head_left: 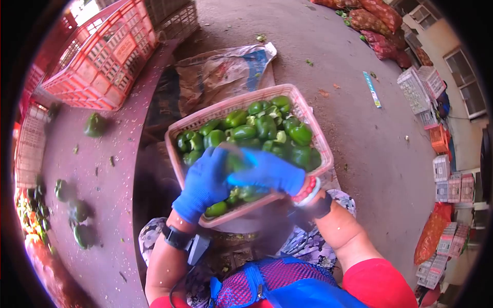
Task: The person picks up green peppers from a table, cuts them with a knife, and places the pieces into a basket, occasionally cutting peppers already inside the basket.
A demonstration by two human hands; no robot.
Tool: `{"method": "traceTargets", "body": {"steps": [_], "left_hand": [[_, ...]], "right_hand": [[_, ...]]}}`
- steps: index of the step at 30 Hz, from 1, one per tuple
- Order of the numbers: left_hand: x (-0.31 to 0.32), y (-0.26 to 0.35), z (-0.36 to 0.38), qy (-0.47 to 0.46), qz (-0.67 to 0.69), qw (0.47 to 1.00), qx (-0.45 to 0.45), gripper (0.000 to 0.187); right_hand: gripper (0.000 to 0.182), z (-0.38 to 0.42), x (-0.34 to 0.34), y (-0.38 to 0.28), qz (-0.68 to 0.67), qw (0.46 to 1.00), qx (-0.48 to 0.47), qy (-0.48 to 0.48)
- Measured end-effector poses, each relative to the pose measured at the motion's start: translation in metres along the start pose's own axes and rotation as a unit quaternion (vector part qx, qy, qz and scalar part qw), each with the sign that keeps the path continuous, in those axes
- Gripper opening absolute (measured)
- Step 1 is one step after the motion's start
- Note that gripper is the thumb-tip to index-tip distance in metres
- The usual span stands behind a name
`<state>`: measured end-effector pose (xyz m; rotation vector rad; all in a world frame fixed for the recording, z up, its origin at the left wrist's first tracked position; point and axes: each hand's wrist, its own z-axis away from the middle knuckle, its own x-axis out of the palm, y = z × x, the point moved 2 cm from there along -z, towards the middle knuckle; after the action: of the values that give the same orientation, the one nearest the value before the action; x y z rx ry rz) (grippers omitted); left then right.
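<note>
In front of me a pink plastic crate (pixel 312 114) is filled with green bell peppers (pixel 266 127). My left hand (pixel 204 177), in a blue knitted glove, closes on a green bell pepper (pixel 234 164) over the crate. From the other side my right hand (pixel 275 172), gloved the same way, comes up to that pepper with its fingers curled. Motion smears these fingertips, and I cannot tell what they grip; a light blue streak shows beside them. Some peppers under my hands are hidden.
A raised surface (pixel 115 169) on the left carries several loose peppers (pixel 94 124) and a red crate (pixel 110 56). Behind the pink crate lies a crumpled sack (pixel 221 72). Filled mesh sacks (pixel 372 23) and stacked crates (pixel 415 91) line the far right wall.
</note>
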<state>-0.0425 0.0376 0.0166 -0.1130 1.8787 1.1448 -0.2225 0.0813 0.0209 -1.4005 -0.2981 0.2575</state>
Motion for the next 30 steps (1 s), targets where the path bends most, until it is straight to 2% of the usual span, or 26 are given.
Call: {"method": "traceTargets", "body": {"steps": [2, 4, 6, 8, 10, 12, 13, 14, 16, 17, 18, 20, 21, 22, 23, 24, 25, 26, 27, 28, 30], "left_hand": [[-0.01, 0.011, -0.001, -0.009, -0.03, 0.999, 0.023, 0.029], [-0.016, 0.013, 0.003, 0.001, -0.053, 0.998, 0.04, 0.022], [-0.025, 0.012, 0.001, -0.025, 0.012, 0.999, 0.045, 0.024], [-0.03, 0.006, 0.0, -0.073, 0.126, 0.989, 0.04, 0.024], [-0.032, 0.013, 0.004, -0.016, 0.237, 0.971, -0.004, 0.026], [-0.028, -0.009, 0.01, -0.028, 0.284, 0.955, -0.076, 0.047], [-0.025, -0.017, 0.009, -0.028, 0.402, 0.91, -0.097, 0.045], [-0.021, -0.01, 0.003, 0.072, 0.432, 0.896, -0.08, 0.037], [-0.013, -0.022, -0.002, 0.194, 0.371, 0.901, -0.116, 0.032], [-0.013, -0.023, -0.003, 0.228, 0.318, 0.907, -0.158, 0.026], [-0.014, -0.021, -0.005, 0.242, 0.221, 0.936, -0.13, 0.026], [-0.018, -0.016, -0.012, 0.263, 0.016, 0.962, -0.072, 0.025], [-0.016, -0.02, -0.016, 0.286, -0.019, 0.958, -0.02, 0.024], [-0.015, -0.029, -0.016, 0.284, 0.023, 0.955, -0.082, 0.027], [-0.013, -0.037, -0.015, 0.283, 0.063, 0.946, -0.144, 0.03], [-0.015, -0.044, -0.014, 0.277, 0.176, 0.908, -0.26, 0.033], [-0.015, -0.063, -0.015, 0.299, 0.268, 0.881, -0.248, 0.037], [-0.012, -0.077, -0.014, 0.261, 0.437, 0.824, -0.25, 0.043], [-0.016, -0.077, -0.013, 0.183, 0.559, 0.753, -0.294, 0.044], [-0.018, -0.072, -0.013, 0.102, 0.669, 0.66, -0.326, 0.046], [-0.023, -0.064, -0.009, 0.025, 0.711, 0.635, -0.3, 0.055]], "right_hand": [[0.072, 0.004, 0.0, -0.004, 0.124, 0.99, 0.057, -0.036], [0.066, 0.005, -0.002, 0.005, 0.013, 0.989, 0.13, -0.064], [0.061, 0.007, -0.001, 0.003, -0.104, 0.978, 0.158, -0.091], [0.056, 0.01, 0.006, -0.009, -0.222, 0.958, 0.139, -0.115], [0.051, 0.008, 0.013, -0.017, -0.314, 0.938, 0.087, -0.118], [0.046, 0.009, 0.019, -0.031, -0.404, 0.907, 0.059, -0.102], [0.039, 0.006, 0.02, -0.016, -0.398, 0.912, 0.09, -0.052], [0.032, 0.007, 0.026, -0.015, -0.439, 0.893, 0.093, -0.019], [0.03, 0.002, 0.026, -0.021, -0.399, 0.914, 0.053, 0.054], [0.027, 0.005, 0.011, -0.02, -0.364, 0.925, 0.101, 0.028], [0.03, -0.001, 0.005, -0.02, -0.365, 0.929, 0.067, 0.01], [0.044, 0.001, -0.001, -0.034, -0.214, 0.971, 0.046, 0.092], [0.057, -0.002, -0.004, -0.04, -0.163, 0.981, -0.04, 0.099], [0.067, 0.0, -0.016, -0.038, -0.081, 0.989, -0.051, 0.11], [0.069, 0.002, -0.033, -0.029, -0.026, 0.99, -0.006, 0.139], [0.069, 0.006, -0.048, -0.032, 0.027, 0.979, 0.029, 0.2], [0.064, 0.008, -0.061, -0.024, -0.078, 0.971, 0.037, 0.221], [0.063, 0.008, -0.072, -0.023, 0.128, 0.969, -0.04, 0.208], [0.062, 0.008, -0.083, -0.021, 0.328, 0.909, -0.115, 0.228], [0.06, 0.012, -0.085, -0.034, 0.451, 0.859, -0.082, 0.228], [0.055, 0.01, -0.09, -0.026, 0.488, 0.813, -0.01, 0.317]]}}
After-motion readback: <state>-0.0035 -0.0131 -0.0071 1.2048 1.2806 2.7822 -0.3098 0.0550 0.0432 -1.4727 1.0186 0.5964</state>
